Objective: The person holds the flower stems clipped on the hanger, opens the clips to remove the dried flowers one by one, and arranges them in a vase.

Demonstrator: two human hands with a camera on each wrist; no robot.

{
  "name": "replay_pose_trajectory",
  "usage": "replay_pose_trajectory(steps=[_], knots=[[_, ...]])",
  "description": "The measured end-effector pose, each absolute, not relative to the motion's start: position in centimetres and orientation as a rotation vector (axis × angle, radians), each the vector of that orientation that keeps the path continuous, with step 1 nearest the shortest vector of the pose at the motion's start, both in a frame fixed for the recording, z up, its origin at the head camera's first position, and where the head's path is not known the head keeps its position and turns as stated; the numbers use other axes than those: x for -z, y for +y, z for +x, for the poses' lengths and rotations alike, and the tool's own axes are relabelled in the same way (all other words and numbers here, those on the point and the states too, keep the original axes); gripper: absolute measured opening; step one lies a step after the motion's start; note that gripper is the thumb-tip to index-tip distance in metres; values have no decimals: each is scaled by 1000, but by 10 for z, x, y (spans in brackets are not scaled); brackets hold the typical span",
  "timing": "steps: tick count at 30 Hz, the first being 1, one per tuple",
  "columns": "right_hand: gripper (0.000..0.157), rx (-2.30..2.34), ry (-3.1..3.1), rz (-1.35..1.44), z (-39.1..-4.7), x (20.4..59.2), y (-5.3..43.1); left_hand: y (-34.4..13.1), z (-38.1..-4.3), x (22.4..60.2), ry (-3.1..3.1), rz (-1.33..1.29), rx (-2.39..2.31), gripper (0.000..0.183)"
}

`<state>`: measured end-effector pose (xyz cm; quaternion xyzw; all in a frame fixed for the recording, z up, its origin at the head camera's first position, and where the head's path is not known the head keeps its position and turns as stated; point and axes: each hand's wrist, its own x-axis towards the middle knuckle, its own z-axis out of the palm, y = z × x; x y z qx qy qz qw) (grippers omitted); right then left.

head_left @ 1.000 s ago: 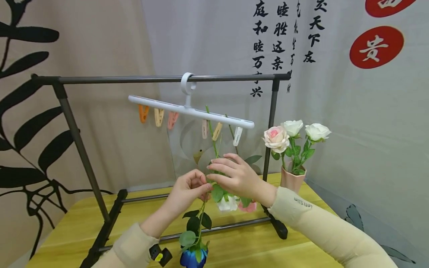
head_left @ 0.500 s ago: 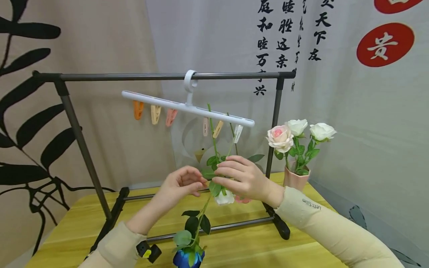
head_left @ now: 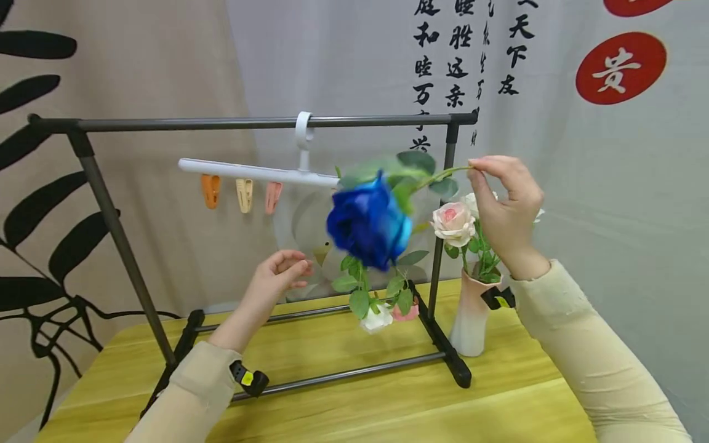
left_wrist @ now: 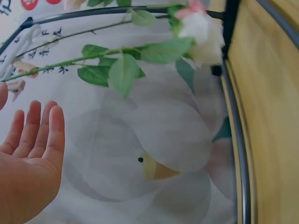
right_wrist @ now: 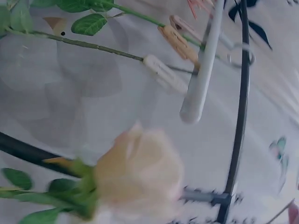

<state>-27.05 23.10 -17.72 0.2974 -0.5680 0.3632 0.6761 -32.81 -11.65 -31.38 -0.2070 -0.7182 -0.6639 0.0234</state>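
Note:
My right hand (head_left: 506,200) pinches the stem of a blue rose (head_left: 368,221) between thumb and fingertips, holding it up in front of the hanger's right half with the bloom toward the left. The left hand (head_left: 277,274) holds nothing; its fingers are nearly straight in the left wrist view, below a hanging green stem (left_wrist: 60,64). A white hanger (head_left: 249,169) hangs tilted from the rack. A white rose (head_left: 378,318) and a pink rose (head_left: 406,312) hang head down from it. In the right wrist view, a white clothespin (right_wrist: 163,73) grips one stem.
A dark metal rack (head_left: 194,124) stands on the yellow wooden table (head_left: 354,412). Orange (head_left: 210,191), cream (head_left: 244,195) and pink (head_left: 273,197) clothespins hang on the hanger's left half. A pink-white vase (head_left: 471,326) with roses (head_left: 454,224) stands at the right.
The blue rose, hanging head down below both hands earlier, has swung up in the right hand, which moved up and right. The left hand has let go of the stem and drawn left.

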Motion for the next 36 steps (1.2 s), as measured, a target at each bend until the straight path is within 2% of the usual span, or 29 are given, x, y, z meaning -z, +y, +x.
replay_pose_trajectory(steps=[4, 8, 15, 25, 29, 36], knots=[[6, -997, -1400, 453, -275, 191, 259, -104, -337, 309, -2169, -630, 2076, 47], [9, -1228, -1558, 289, -276, 210, 280, -91, -345, 304, -2164, -581, 2094, 47], [8, -1577, -1526, 194, -272, 225, 300, -66, -359, 288, -2132, -558, 2019, 52], [12, -1598, -1539, 152, -272, 247, 308, -34, -373, 277, -2023, -595, 2130, 52], [19, -1533, -1595, 99, -274, 262, 311, -28, -373, 276, -1997, -635, 2136, 50], [22, -1402, -1733, 34, -276, 293, 315, -24, -370, 275, -2005, -628, 2138, 49]])
